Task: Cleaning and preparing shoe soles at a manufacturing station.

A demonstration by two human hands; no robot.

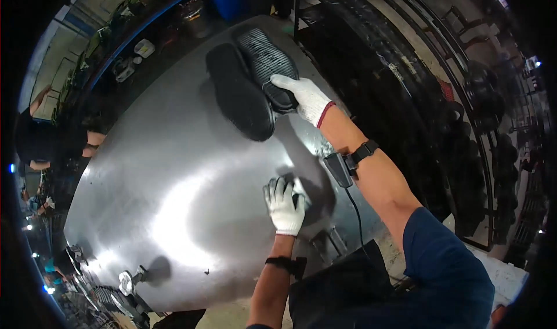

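The white-gloved right hand (pixel 303 96) clamps a long, ribbed black shoe sole (pixel 264 51) — its length running forward-left from that hand — while the farther white-gloved left hand's (pixel 285 208) grip I cannot tell.

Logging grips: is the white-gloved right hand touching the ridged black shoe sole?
Touching: head view shows the right hand with its thumb across the ridged sole.

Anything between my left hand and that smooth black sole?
Nothing visible: only grey metal tabletop shows between your white-gloved left hand and the smooth, elongated black sole. Your white-gloved right hand grips the ribbed black sole.
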